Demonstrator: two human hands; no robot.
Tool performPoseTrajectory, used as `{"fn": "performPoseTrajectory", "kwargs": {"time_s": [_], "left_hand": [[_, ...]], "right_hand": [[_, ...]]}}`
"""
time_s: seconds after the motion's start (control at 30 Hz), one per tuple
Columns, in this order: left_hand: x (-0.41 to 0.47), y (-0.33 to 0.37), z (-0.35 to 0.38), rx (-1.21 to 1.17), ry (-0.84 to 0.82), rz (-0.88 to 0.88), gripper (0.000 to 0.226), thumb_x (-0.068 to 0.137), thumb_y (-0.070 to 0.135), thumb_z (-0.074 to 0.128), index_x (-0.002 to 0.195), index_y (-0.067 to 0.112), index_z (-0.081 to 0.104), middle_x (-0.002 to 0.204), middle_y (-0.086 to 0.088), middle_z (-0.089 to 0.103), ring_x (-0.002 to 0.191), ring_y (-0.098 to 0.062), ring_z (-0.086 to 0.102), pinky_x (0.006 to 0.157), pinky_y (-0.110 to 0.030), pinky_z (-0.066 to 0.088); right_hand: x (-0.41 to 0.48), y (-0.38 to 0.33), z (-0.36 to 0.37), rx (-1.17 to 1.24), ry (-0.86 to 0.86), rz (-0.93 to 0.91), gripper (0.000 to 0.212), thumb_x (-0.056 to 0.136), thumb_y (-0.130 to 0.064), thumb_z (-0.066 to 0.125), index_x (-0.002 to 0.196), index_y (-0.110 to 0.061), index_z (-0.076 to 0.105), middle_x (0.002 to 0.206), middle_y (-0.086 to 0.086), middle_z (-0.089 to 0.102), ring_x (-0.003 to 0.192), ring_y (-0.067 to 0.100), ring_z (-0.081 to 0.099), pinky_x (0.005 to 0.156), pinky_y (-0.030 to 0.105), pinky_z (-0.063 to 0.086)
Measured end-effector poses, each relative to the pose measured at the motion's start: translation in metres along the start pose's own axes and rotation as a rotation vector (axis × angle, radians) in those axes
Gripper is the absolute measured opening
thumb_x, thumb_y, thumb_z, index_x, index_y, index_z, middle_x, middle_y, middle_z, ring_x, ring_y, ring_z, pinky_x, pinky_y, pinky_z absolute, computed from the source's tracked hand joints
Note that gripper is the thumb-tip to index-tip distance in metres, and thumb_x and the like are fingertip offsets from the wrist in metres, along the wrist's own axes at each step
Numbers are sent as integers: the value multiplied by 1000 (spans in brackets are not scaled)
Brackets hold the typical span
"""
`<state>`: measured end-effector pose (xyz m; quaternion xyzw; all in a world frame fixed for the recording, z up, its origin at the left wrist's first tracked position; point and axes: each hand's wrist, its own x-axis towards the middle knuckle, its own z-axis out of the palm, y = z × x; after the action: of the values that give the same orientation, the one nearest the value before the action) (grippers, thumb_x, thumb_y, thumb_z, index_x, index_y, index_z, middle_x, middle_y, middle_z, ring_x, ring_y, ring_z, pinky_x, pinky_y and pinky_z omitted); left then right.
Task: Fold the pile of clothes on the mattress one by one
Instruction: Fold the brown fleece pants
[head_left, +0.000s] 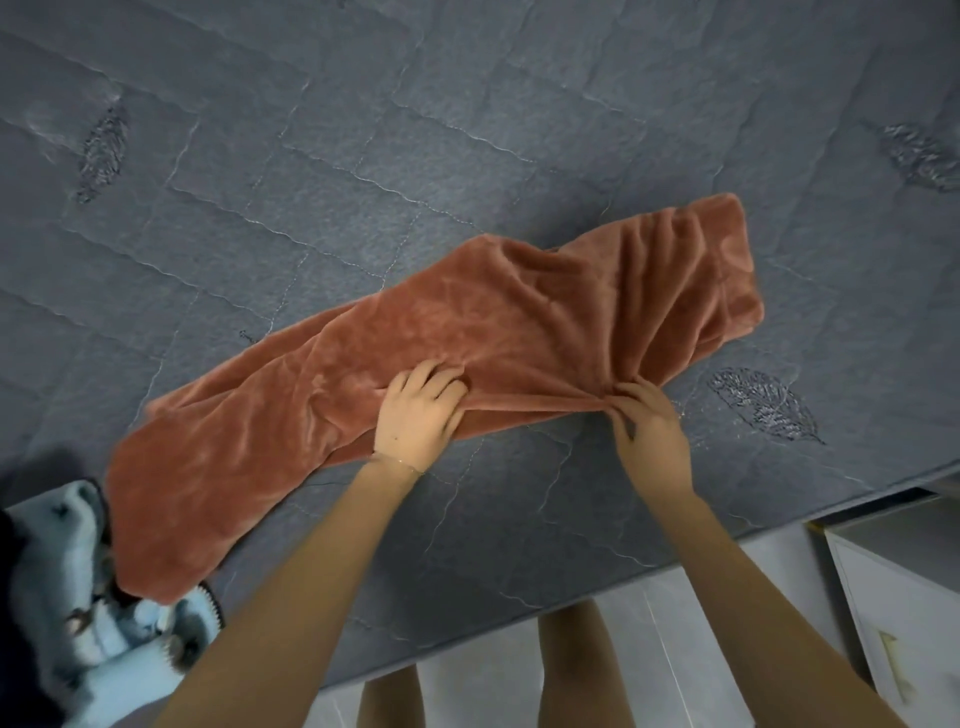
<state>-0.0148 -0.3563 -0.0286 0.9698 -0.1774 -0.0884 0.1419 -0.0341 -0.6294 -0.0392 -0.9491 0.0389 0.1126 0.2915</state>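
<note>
A long rust-orange plush cloth (519, 317) lies stretched diagonally across the grey quilted mattress (363, 156), from the lower left to the upper right. My left hand (418, 415) grips the cloth's near edge around its middle, fingers curled into the fabric. Further right, my right hand (649, 421) pinches a bunched fold of the same near edge, and creases fan out from that pinch. A pile of light blue clothes (88, 613) sits at the lower left corner, with the orange cloth's lower end lying over it.
The mattress edge runs diagonally along the bottom right, with pale tiled floor (675, 623) below it. A white cabinet (904, 597) stands at the right beside the mattress. My bare legs (571, 670) are at the mattress edge.
</note>
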Motion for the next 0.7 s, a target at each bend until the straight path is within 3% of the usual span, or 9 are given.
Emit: {"fn": "performPoseTrajectory", "kwargs": {"time_s": [0.07, 0.13, 0.2, 0.27, 0.4, 0.5, 0.7], "left_hand": [[-4, 9, 4, -64, 34, -18, 19, 68, 11, 84, 82, 9, 72, 95, -2, 73, 89, -24, 68, 62, -32, 54], [-14, 19, 11, -80, 21, -8, 18, 67, 10, 85, 79, 10, 73, 94, -1, 74, 86, -22, 69, 60, -30, 54], [-22, 23, 14, -88, -21, -22, 17, 67, 11, 86, 79, 9, 74, 99, -3, 74, 94, -24, 69, 67, -35, 57], [-29, 19, 16, -105, -19, -19, 19, 75, 15, 81, 91, 8, 75, 112, -7, 70, 107, -29, 65, 82, -44, 55], [-38, 0, -2, -130, 92, -198, 42, 94, 33, 54, 132, 14, 57, 145, -7, 47, 137, -29, 38, 114, -49, 24], [-49, -31, -25, -90, 132, -396, 55, 93, 49, 46, 141, 21, 46, 153, -6, 34, 145, -26, 23, 119, -47, 8], [-101, -95, -52, -30, 102, -572, 66, 89, 56, 45, 144, 20, 41, 156, -11, 27, 146, -29, 17, 117, -48, 2]], "right_hand": [[1, -8, 4, 11, 8, 23, 22, 85, 7, 63, 106, 4, 71, 116, 20, 63, 123, 41, 50, 105, 48, 41], [2, -24, 9, 12, 48, 17, 31, 85, 3, 63, 116, 1, 66, 125, 20, 57, 127, 39, 46, 108, 51, 37], [4, -46, 15, 22, 77, -30, 38, 89, -9, 63, 127, -5, 60, 138, 17, 49, 135, 36, 37, 113, 49, 29], [6, -67, 22, 4, 45, -107, 43, 92, -20, 63, 134, -12, 56, 147, 13, 42, 141, 34, 29, 116, 49, 22], [13, -108, 38, -36, -82, -184, 52, 93, -33, 61, 141, -21, 48, 156, 7, 29, 146, 31, 18, 119, 52, 13], [19, -142, 47, -50, -102, -243, 58, 90, -38, 64, 143, -23, 45, 156, 6, 28, 146, 30, 17, 118, 51, 13], [20, -202, 75, -124, -171, -309, 65, 88, -48, 62, 145, -26, 41, 156, 5, 30, 146, 28, 18, 119, 49, 9]]}}
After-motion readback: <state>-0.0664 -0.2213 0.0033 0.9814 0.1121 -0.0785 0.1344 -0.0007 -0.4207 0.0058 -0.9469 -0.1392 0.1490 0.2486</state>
